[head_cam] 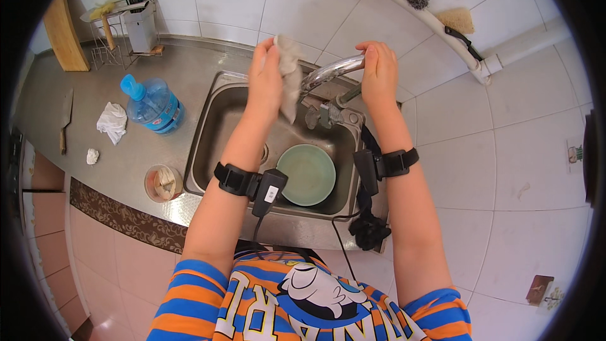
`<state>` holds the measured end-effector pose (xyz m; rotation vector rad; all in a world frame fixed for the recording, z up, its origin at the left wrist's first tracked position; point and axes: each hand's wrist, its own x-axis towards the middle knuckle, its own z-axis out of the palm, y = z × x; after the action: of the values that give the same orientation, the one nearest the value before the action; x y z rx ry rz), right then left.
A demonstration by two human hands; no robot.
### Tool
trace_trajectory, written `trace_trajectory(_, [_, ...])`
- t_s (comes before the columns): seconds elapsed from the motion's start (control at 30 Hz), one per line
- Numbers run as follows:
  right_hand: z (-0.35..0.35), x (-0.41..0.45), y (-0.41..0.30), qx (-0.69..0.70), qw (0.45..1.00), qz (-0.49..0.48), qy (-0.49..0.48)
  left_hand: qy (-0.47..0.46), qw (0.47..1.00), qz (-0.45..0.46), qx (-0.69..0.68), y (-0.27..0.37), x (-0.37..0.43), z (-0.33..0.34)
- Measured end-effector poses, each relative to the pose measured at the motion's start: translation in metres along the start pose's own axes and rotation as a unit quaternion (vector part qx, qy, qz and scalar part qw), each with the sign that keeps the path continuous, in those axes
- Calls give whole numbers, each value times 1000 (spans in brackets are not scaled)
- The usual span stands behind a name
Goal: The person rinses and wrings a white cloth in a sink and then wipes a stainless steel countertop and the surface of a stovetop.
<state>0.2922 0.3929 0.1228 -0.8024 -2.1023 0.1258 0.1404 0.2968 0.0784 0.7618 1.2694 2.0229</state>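
Note:
My left hand (266,76) grips a greyish cloth (289,73) that hangs down beside the curved metal faucet spout (331,72). My right hand (380,72) is raised at the right end of that spout, its fingers curled around it. Below both hands lies a metal sink basin (227,125), in which a pale green bowl (307,175) rests over the bottom. Grey cloth-like pieces (324,116) sit at the base of the faucet. A black strap with a small black device is on each of my wrists.
On the metal counter (118,161) left of the sink stand a blue plastic bottle (158,106), a round tub (163,183), a crumpled white cloth (112,122) and a cleaver (67,121). A wire rack (110,49) stands behind. Black fabric (369,232) lies at the sink's right front corner.

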Motion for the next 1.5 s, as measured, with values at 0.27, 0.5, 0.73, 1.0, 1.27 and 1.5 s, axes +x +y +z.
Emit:
trace_trajectory(0.27, [0, -2, 7, 1, 1000, -1, 5, -131, 944, 221, 207, 2, -19, 1])
trace_trajectory(0.5, [-1, -3, 5, -10, 1000, -9, 4, -154, 872, 342, 314, 0, -41, -8])
trace_trajectory(0.73, [2, 1, 6, 14, 1000, -18, 18, -114, 856, 382, 329, 13, -22, 49])
trace_trajectory(1.0, [-3, 0, 4, 9, 1000, -11, -13, -132, 852, 348, 367, -2, -35, 6])
trace_trajectory(1.27, [1, 2, 5, 13, 1000, 0, 11, -122, 851, 362, 361, 2, -29, 24])
trace_trajectory(1.5, [-2, 1, 6, 6, 999, -36, 4, -144, 843, 374, 360, 9, -22, 44])
